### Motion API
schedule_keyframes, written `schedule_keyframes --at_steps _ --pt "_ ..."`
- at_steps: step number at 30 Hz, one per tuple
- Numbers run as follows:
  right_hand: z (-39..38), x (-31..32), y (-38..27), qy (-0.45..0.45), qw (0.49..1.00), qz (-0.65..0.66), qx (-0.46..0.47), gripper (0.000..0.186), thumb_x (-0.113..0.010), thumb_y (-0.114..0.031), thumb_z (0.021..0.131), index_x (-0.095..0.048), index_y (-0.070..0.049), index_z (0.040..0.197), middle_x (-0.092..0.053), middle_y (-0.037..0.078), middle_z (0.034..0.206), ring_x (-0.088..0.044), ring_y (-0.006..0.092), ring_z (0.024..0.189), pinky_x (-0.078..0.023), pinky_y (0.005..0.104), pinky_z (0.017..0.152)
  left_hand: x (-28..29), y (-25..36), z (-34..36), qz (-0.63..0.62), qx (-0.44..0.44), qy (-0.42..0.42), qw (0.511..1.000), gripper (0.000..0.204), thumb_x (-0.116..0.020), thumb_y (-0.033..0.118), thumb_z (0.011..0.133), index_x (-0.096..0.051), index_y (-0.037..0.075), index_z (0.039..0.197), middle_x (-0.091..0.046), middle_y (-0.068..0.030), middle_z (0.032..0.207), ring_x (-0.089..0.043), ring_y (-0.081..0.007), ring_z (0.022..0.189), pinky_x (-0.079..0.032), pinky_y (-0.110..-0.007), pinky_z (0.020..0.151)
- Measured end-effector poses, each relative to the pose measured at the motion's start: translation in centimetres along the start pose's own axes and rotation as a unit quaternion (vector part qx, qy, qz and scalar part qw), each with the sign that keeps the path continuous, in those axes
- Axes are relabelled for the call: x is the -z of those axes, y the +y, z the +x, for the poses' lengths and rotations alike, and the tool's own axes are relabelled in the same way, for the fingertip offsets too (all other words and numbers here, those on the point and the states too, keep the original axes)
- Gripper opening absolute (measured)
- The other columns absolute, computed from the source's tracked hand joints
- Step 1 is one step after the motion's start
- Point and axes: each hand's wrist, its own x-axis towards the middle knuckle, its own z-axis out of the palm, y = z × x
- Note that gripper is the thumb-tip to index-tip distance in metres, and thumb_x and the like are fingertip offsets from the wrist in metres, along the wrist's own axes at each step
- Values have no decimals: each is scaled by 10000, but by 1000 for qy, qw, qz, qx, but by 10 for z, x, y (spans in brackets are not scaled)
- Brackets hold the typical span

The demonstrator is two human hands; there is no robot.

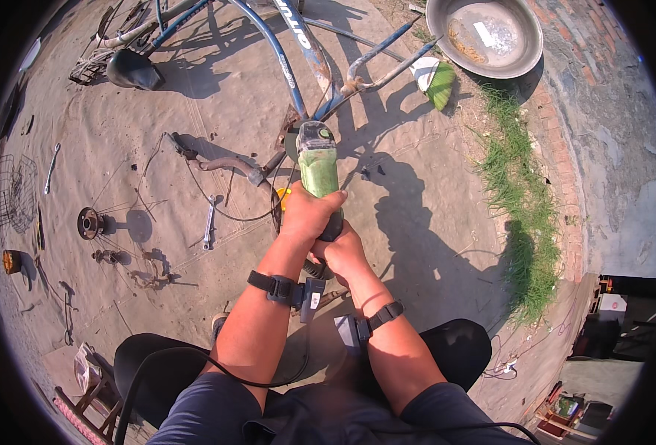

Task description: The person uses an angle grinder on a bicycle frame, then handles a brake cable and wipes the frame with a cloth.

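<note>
A green angle grinder (318, 169) is held in both my hands, its head pointing away from me. My left hand (305, 213) wraps the body. My right hand (344, 256) closes round the dark rear end, just below the left. The grinder's head lies over the near end of a blue bicycle frame (287, 70), by its lower joint. Part of a dark disc shows at the head's left; whether it touches metal I cannot tell. Left of the grinder, a rusty handlebar (228, 165) with a brake lever and cable lies on the ground.
Wrenches (209, 222) (51, 170), a wheel hub (89, 222) and small metal parts lie on the left. A black saddle (133, 70) is at the upper left. A metal basin (485, 35) stands at the upper right, above a grass strip (517, 193) along the wall.
</note>
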Motion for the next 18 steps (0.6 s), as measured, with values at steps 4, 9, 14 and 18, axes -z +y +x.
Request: schedule_keyframes --at_steps 4,9,14,18 --pt "-4 -2 -8 -6 1000 11 0 402 -871 -146 742 -625 10 1018 -699 48 821 -667 141 694 -518 308 603 0 0 0 8 0 3 1000 530 -866 250 786 -631 -68 1140 -730 -146 1015 -708 -198 872 -576 -346 791" --pt "-5 -5 -9 0 1000 30 0 348 -862 -126 739 -640 -4 979 -686 34 776 -652 136 654 -498 307 575 1 -1 2 16 2 6 1000 534 -866 250 788 -630 -67 1146 -731 -147 1020 -709 -199 877 -576 -348 792" --pt "-6 -4 -10 1 999 35 1 352 -859 -117 737 -636 -4 986 -688 34 789 -653 137 658 -504 309 579 0 1 0 2 2 1 1000 521 -866 235 787 -630 -63 1144 -729 -142 1014 -707 -197 867 -576 -347 786" --pt "-6 -5 -8 1 999 37 0 368 -862 -117 734 -634 -3 999 -693 36 809 -658 137 675 -511 306 592 1 -4 3 0 0 -1 1000 511 -864 225 787 -630 -61 1140 -727 -137 1007 -705 -194 861 -576 -344 784"
